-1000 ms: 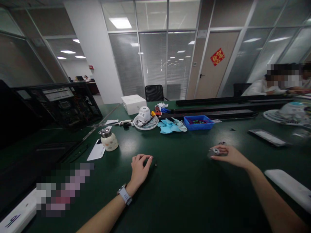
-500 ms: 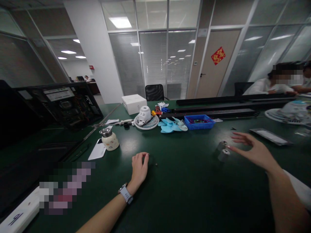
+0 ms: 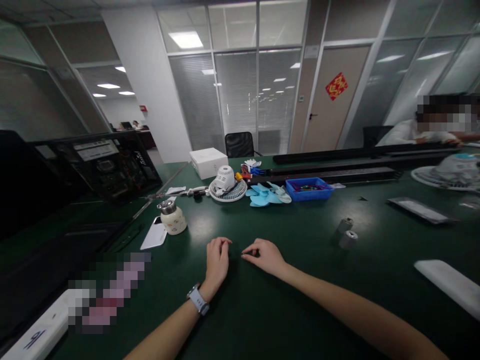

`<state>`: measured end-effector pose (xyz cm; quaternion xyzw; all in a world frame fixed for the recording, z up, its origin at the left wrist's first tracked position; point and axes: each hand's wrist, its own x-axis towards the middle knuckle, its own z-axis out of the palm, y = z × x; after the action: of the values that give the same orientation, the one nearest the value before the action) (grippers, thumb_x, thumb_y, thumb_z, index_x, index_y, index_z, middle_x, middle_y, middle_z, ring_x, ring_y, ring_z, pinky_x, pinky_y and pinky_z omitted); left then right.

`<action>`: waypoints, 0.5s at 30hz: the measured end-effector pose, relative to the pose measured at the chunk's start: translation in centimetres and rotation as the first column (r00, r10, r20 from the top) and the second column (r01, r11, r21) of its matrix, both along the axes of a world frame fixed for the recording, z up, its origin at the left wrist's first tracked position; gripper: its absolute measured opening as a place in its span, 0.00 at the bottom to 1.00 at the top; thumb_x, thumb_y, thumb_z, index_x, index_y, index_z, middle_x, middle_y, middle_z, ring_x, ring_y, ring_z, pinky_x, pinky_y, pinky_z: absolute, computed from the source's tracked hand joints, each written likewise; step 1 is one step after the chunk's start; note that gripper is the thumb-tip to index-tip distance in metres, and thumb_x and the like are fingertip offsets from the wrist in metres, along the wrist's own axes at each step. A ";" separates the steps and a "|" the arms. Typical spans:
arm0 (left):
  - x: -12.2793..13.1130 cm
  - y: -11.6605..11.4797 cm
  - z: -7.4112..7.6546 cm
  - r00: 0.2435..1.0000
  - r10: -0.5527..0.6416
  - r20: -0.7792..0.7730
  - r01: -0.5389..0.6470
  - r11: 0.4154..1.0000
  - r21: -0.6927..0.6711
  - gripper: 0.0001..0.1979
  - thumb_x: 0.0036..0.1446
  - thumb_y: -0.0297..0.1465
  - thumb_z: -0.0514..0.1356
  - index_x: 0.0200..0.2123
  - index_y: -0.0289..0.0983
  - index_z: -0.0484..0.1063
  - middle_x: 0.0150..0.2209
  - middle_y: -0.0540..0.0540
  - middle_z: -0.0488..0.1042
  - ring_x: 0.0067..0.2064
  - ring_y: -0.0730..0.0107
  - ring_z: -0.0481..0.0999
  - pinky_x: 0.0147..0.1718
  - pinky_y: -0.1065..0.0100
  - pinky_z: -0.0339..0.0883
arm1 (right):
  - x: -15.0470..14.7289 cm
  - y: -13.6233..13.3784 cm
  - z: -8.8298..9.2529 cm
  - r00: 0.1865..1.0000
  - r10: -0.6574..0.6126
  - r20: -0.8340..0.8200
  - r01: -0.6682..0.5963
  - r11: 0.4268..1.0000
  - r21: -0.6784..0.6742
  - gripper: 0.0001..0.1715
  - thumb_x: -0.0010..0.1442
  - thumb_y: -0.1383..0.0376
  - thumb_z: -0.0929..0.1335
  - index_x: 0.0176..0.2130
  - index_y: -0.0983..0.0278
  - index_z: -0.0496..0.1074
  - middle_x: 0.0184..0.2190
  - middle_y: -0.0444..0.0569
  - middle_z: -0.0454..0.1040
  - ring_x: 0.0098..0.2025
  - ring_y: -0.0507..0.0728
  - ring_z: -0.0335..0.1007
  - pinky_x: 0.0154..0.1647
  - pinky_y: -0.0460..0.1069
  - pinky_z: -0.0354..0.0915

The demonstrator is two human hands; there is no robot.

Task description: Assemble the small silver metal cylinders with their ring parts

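Observation:
My left hand (image 3: 217, 260), with a watch (image 3: 197, 299) on the wrist, rests on the green table (image 3: 240, 315) with its fingers curled together; what it holds, if anything, is hidden. Facing it, a short gap away, my right hand (image 3: 263, 256) pinches at the table surface, thumb and index fingertip around something too small to make out. Two small metal cylinders, one (image 3: 345, 225) behind the other (image 3: 348, 240), stand to the right of my hands.
A cream jar (image 3: 174, 220) stands by a white phone (image 3: 154, 235) at left. Further back are a white fan part (image 3: 227, 187), light blue fan blades (image 3: 262, 195) and a blue tray (image 3: 310, 190). A white piece (image 3: 448, 282) lies right. A person (image 3: 407, 132) sits far right.
My right hand has moved left from beside the metal cylinders to the spot near my left hand, and its fingers have closed. My left hand has stayed nearly in place.

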<state>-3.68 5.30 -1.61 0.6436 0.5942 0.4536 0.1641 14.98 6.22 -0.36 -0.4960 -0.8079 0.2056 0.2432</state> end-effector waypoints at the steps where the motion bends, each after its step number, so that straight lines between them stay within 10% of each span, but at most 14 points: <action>1: 0.0 0.0 0.0 1.000 -0.003 -0.003 0.003 1.000 0.000 0.14 0.63 0.36 0.46 0.34 0.40 0.70 0.37 0.46 0.72 0.43 0.59 0.68 0.44 0.58 0.61 | 0.2 0.0 0.2 1.000 0.000 -0.014 0.000 1.000 0.009 0.13 0.56 0.54 0.69 0.39 0.55 0.79 0.29 0.45 0.73 0.31 0.53 0.68 0.32 0.47 0.60; 5: -0.1 -0.1 -0.1 1.000 -0.011 0.001 0.011 1.000 -0.022 0.14 0.63 0.37 0.46 0.35 0.41 0.70 0.38 0.46 0.71 0.43 0.59 0.67 0.44 0.58 0.61 | 4.9 -0.8 2.7 0.987 -0.042 -0.155 0.056 0.995 0.088 0.15 0.60 0.54 0.66 0.41 0.56 0.78 0.32 0.46 0.74 0.31 0.53 0.69 0.31 0.47 0.63; 10: 0.0 -0.1 0.0 1.000 -0.021 0.001 0.022 0.999 -0.046 0.15 0.64 0.38 0.46 0.36 0.41 0.70 0.37 0.46 0.71 0.43 0.58 0.66 0.44 0.58 0.61 | 19.3 -1.8 5.7 0.913 -0.372 -0.165 0.407 0.857 0.316 0.21 0.57 0.50 0.65 0.42 0.59 0.77 0.38 0.51 0.77 0.39 0.59 0.72 0.41 0.52 0.66; 15: 0.1 -0.1 0.2 1.000 -0.017 -0.015 0.016 0.999 -0.039 0.14 0.63 0.38 0.47 0.35 0.41 0.70 0.37 0.46 0.71 0.43 0.58 0.67 0.44 0.58 0.61 | 28.9 -2.5 4.7 0.764 -0.642 -0.056 0.644 0.756 0.113 0.16 0.48 0.51 0.69 0.33 0.57 0.79 0.36 0.52 0.80 0.38 0.65 0.75 0.38 0.55 0.68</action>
<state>-3.57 5.20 -1.41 0.6486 0.5988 0.4357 0.1759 43.87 3.69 4.33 -0.7254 -0.5981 0.0619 0.3352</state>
